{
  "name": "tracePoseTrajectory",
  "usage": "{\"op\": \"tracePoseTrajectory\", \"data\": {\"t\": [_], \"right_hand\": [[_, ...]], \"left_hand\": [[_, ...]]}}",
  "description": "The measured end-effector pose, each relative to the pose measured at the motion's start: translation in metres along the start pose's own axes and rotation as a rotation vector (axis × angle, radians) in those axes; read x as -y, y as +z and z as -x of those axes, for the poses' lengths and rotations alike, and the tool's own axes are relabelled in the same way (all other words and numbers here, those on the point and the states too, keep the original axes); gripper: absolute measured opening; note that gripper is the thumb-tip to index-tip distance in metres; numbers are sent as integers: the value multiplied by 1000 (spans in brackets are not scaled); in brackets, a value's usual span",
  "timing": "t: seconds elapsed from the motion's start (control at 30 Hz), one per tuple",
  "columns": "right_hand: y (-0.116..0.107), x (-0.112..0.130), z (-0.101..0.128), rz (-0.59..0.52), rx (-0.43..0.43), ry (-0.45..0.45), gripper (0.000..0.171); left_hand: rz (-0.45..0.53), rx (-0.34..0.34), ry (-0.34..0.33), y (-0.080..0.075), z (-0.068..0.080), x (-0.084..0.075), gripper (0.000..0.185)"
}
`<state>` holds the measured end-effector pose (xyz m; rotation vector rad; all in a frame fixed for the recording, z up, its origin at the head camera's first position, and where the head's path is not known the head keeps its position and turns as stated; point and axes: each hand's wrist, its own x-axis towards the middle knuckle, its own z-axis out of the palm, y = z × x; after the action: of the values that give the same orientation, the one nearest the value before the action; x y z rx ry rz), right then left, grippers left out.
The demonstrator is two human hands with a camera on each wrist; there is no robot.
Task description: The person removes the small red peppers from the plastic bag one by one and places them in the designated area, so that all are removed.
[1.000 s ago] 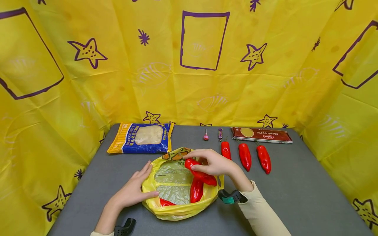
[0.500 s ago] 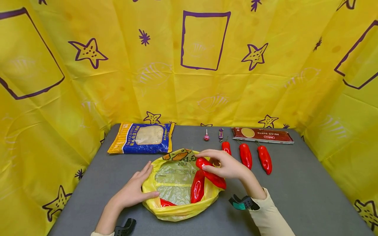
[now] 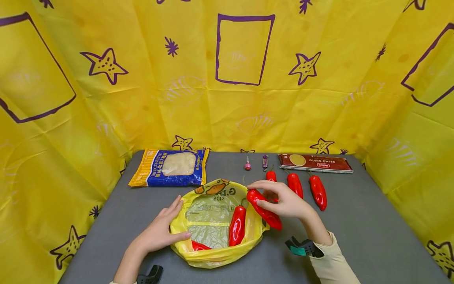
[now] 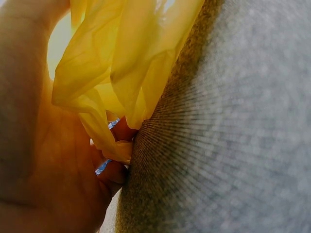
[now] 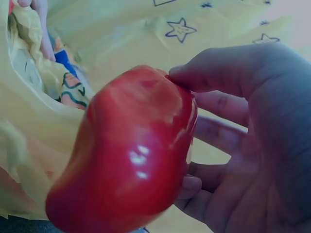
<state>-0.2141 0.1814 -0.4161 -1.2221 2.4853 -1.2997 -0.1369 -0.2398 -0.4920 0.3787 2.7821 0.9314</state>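
A yellow plastic bag (image 3: 213, 258) stands with its mouth spread wide in the head view. My left hand (image 3: 161, 228) rests against its left side, fingers straight outside and thumb over the rim. Inside, one whole red chili pepper (image 3: 237, 228) leans at the right, and part of another red chili pepper (image 3: 200, 245) shows at the near left. My right hand (image 3: 283, 199) holds a third red chili pepper (image 3: 264, 211) between thumb and fingers, at the bag's right rim. The right wrist view shows this shiny pepper (image 5: 131, 150) close up, beside the bag.
Three more red chili peppers, such as the rightmost pepper (image 3: 318, 192), lie behind and right of my right hand. Along the back are a blue-and-yellow pasta pack (image 3: 173, 167), a lollipop (image 3: 247, 163), a small purple-wrapped candy (image 3: 265, 162) and a brown biscuit pack (image 3: 315, 163).
My right hand has moved right with the held pepper, from over the bag's mouth to its right rim. The pepper left inside is now uncovered to its stem. My left hand stays put.
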Motion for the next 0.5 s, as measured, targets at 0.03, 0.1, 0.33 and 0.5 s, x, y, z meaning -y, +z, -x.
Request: {"op": "tracePoseTrajectory", "data": {"t": [0.03, 0.1, 0.33, 0.5], "right_hand": [[-1, -1, 1, -2, -2, -2, 43], [-3, -2, 3, -2, -4, -5, 44], [-14, -8, 12, 14, -21, 16, 49], [-29, -17, 18, 29, -82, 20, 50]], "left_hand": [[2, 2, -3, 0, 0, 0, 113], [7, 6, -7, 1, 1, -1, 113], [8, 11, -9, 2, 1, -1, 114], [10, 5, 1, 0, 1, 1, 113]]}}
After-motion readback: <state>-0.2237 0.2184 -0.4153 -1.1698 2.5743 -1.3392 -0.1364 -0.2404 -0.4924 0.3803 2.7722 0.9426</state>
